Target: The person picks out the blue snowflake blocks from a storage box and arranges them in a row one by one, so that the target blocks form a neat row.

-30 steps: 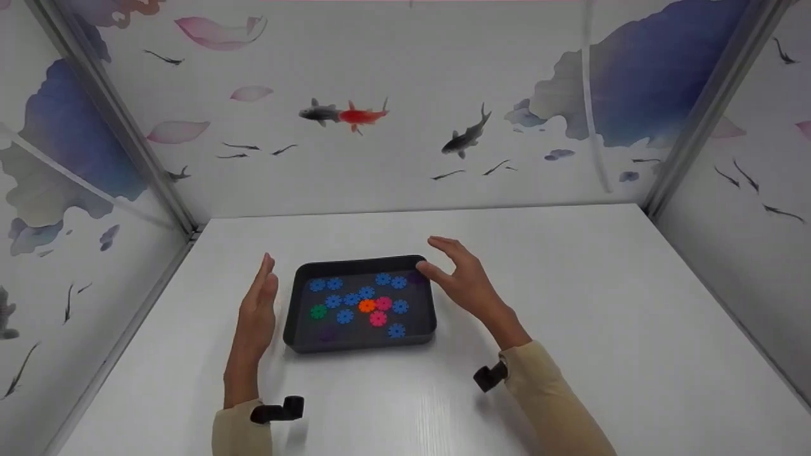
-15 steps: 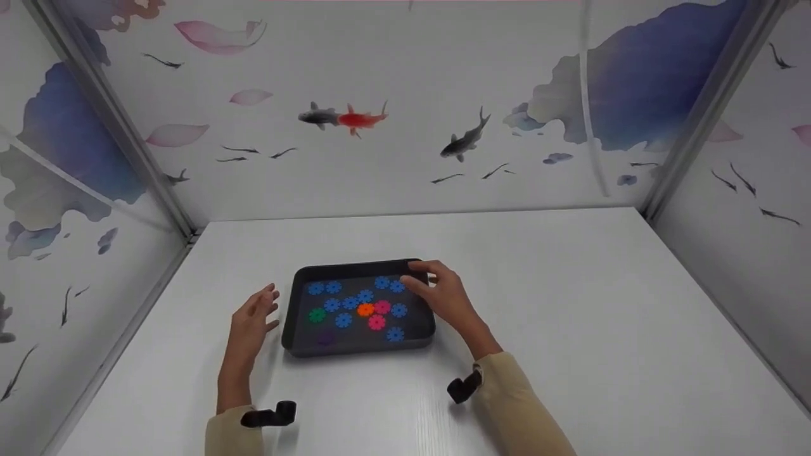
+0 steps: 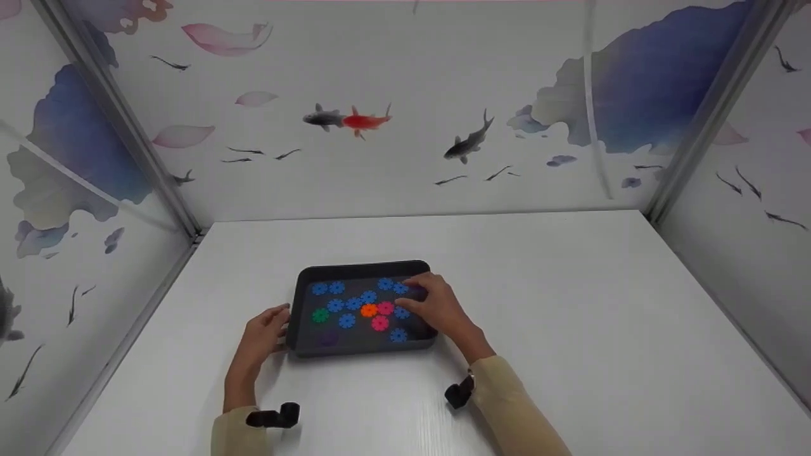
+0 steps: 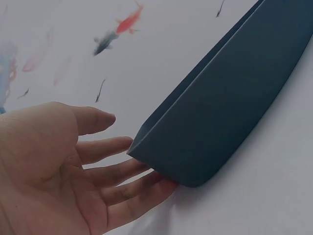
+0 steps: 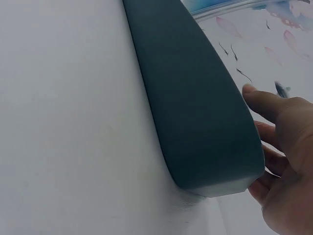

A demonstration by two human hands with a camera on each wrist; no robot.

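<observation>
A dark rectangular tray (image 3: 361,350) lies on the white table, holding several small notched plastic discs. Most discs are blue, such as the blue disc (image 3: 346,320); a green disc (image 3: 320,315), an orange disc (image 3: 369,310), pink discs (image 3: 380,323) and a dim purple disc (image 3: 329,337) lie among them. At the tray's left wall is my left hand (image 3: 258,339), its loosely extended fingers touching the outside in the left wrist view. My right hand (image 3: 438,308) reaches over the right wall, thumb and forefinger apart above the discs. The tray wall hides its fingertips in the right wrist view.
The white table (image 3: 570,304) extends around the tray on all sides. White walls (image 3: 393,171) printed with fish and petals enclose it at the back and sides, with metal posts (image 3: 716,114) at the corners.
My right hand has moved left and toward me, from beside the tray's far right corner to over its right part. My left hand has lowered and come against the left wall.
</observation>
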